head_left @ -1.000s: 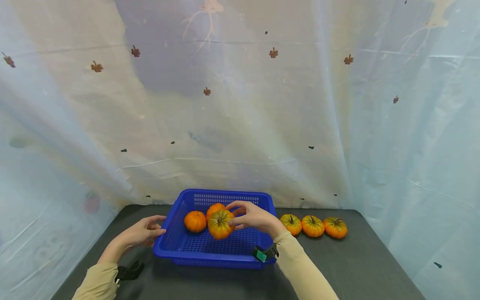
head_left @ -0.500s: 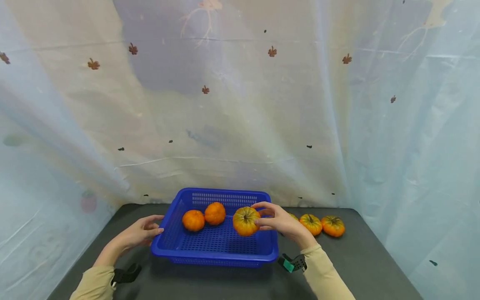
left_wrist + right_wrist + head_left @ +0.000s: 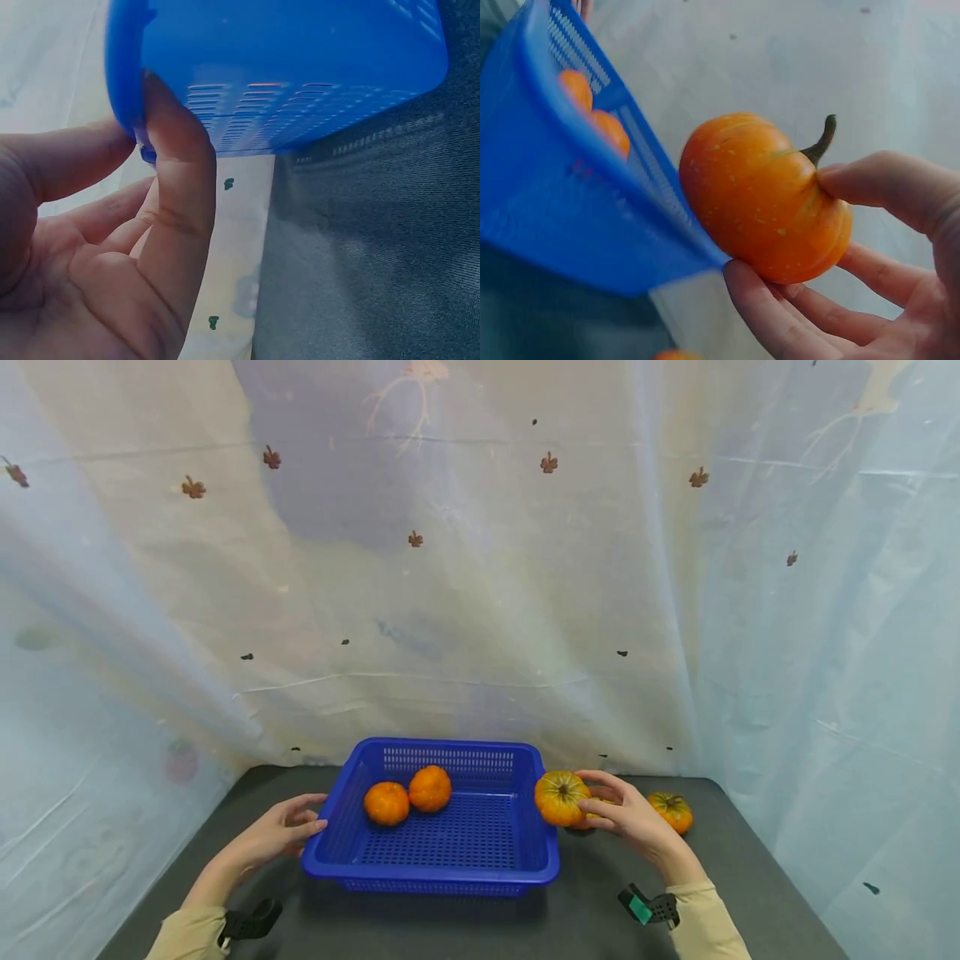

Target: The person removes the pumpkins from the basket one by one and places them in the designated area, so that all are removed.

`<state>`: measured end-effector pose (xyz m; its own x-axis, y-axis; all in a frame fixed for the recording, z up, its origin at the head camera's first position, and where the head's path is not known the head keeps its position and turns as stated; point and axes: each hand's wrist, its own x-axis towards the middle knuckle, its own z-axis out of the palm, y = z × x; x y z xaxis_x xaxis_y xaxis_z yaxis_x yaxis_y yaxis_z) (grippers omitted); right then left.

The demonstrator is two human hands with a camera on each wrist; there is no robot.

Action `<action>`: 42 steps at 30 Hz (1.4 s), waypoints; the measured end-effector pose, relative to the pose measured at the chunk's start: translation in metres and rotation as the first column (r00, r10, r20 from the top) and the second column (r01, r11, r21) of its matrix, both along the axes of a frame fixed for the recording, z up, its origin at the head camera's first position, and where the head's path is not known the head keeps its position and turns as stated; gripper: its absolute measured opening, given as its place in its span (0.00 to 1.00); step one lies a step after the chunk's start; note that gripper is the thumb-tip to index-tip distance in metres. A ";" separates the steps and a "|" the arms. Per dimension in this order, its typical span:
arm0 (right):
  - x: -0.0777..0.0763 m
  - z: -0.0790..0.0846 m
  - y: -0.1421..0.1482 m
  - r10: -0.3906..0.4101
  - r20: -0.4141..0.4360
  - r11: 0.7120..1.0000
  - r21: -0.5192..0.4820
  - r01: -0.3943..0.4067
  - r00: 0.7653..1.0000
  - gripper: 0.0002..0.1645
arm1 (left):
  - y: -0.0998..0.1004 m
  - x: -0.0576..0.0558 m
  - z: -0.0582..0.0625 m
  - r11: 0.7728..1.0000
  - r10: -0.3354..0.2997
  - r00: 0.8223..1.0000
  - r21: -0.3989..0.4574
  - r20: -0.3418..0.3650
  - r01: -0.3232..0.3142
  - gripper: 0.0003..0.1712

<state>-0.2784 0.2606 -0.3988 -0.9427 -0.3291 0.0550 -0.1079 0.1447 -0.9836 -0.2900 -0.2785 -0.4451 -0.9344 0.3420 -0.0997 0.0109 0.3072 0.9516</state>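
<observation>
Clearly, the striped pumpkin hangs in the air by the right rim of the blue basket, and the right grip pinches it, the thumb near the stem and the fingers below. To do this well, I think one should load only the body, not the stem, and leave some space from the rim. The left grip, pinching the opposite rim, can best hold the basket steady.

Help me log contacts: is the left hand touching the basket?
Touching: the left wrist view shows the left hand pinching the basket by its rim.
</observation>
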 end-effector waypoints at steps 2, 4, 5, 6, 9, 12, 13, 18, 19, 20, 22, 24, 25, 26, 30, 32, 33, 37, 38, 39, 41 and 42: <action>0.004 -0.005 0.011 -0.046 0.014 0.999 0.010 0.046 0.999 0.36 | 0.001 0.000 0.001 1.000 0.008 1.000 -0.002 -0.007 -0.008 0.40; 0.007 -0.012 0.020 -0.091 0.039 0.996 0.014 0.091 0.995 0.37 | 0.002 0.002 0.001 1.000 0.006 1.000 -0.001 -0.014 -0.006 0.41; 0.008 -0.017 0.024 -0.114 0.053 0.993 0.016 0.113 0.992 0.38 | 0.002 0.003 0.001 1.000 0.007 1.000 0.000 -0.014 -0.007 0.41; 0.010 -0.021 0.028 -0.134 0.069 0.991 0.017 0.133 0.989 0.38 | 0.002 0.003 0.001 1.000 0.006 1.000 0.003 -0.015 -0.006 0.41; 0.013 -0.037 0.038 -0.175 0.113 0.985 0.026 0.173 0.978 0.39 | 0.002 0.004 0.000 1.000 0.002 1.000 0.021 -0.015 -0.002 0.41; 0.016 -0.051 0.046 -0.180 0.153 0.984 0.031 0.177 0.972 0.40 | 0.002 0.003 0.000 0.999 0.006 1.000 0.033 -0.018 -0.005 0.40; 0.017 -0.055 0.048 -0.171 0.166 0.985 0.031 0.168 0.971 0.40 | 0.002 0.003 -0.001 0.999 0.010 1.000 0.033 -0.017 -0.009 0.41; 0.021 -0.070 0.056 -0.115 0.197 0.993 0.027 0.112 0.974 0.38 | 0.001 0.003 -0.001 0.999 0.033 0.999 0.016 -0.014 -0.033 0.41; 0.021 -0.072 0.058 -0.104 0.198 0.995 0.028 0.101 0.975 0.38 | 0.001 0.003 -0.001 0.999 0.036 0.999 0.011 -0.016 -0.036 0.41; 0.022 -0.074 0.059 -0.092 0.195 0.996 0.027 0.088 0.976 0.37 | 0.002 0.003 -0.001 0.999 0.037 0.999 0.010 -0.017 -0.037 0.41; 0.023 -0.078 0.061 -0.072 0.190 0.997 0.024 0.068 0.979 0.36 | 0.002 0.003 -0.002 0.999 0.038 0.999 0.010 -0.018 -0.037 0.41; 0.025 -0.080 0.062 -0.066 0.190 0.998 0.025 0.062 0.980 0.36 | 0.003 0.002 -0.003 0.999 0.033 0.999 0.015 -0.019 -0.033 0.41; 0.025 -0.080 0.062 -0.065 0.191 0.998 0.024 0.061 0.979 0.36 | 0.002 0.002 -0.003 0.999 0.031 0.999 0.018 -0.020 -0.031 0.41; 0.026 -0.080 0.062 -0.065 0.192 0.998 0.023 0.061 0.979 0.37 | 0.002 0.002 -0.004 0.999 0.030 0.999 0.021 -0.019 -0.030 0.41; 0.025 -0.081 0.060 -0.070 0.208 0.998 0.017 0.068 0.976 0.37 | 0.002 0.001 -0.004 0.999 0.028 0.999 0.030 -0.021 -0.027 0.40; 0.024 -0.082 0.060 -0.067 0.209 0.998 0.013 0.066 0.976 0.37 | 0.003 0.002 -0.004 0.999 0.031 0.999 0.030 -0.025 -0.030 0.40; 0.024 -0.082 0.059 -0.066 0.211 0.998 0.011 0.066 0.975 0.37 | 0.003 0.002 -0.003 0.999 0.031 0.999 0.035 -0.025 -0.031 0.40; 0.024 -0.082 0.058 -0.070 0.210 0.998 0.017 0.068 0.975 0.38 | 0.005 0.004 -0.002 0.998 0.040 0.999 0.042 -0.024 -0.039 0.40; 0.024 -0.082 0.057 -0.072 0.211 0.997 0.019 0.070 0.975 0.38 | 0.005 0.004 -0.002 0.998 0.042 0.999 0.042 -0.023 -0.041 0.40; 0.024 -0.082 0.057 -0.072 0.211 0.997 0.022 0.069 0.975 0.39 | 0.005 0.004 -0.002 0.998 0.045 0.999 0.044 -0.021 -0.044 0.40; 0.023 -0.083 0.057 -0.071 0.209 0.997 0.027 0.067 0.975 0.39 | 0.006 0.005 -0.002 0.998 0.048 0.999 0.044 -0.021 -0.047 0.40; 0.023 -0.083 0.056 -0.070 0.209 0.997 0.029 0.065 0.976 0.40 | 0.005 0.005 -0.002 0.998 0.048 0.999 0.045 -0.020 -0.047 0.40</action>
<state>-0.2557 0.3171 -0.4821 -0.9525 -0.2635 -0.1524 0.1107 0.1664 -0.9798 -0.2846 -0.2732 -0.4468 -0.9515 0.3005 -0.0652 0.0176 0.2650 0.9641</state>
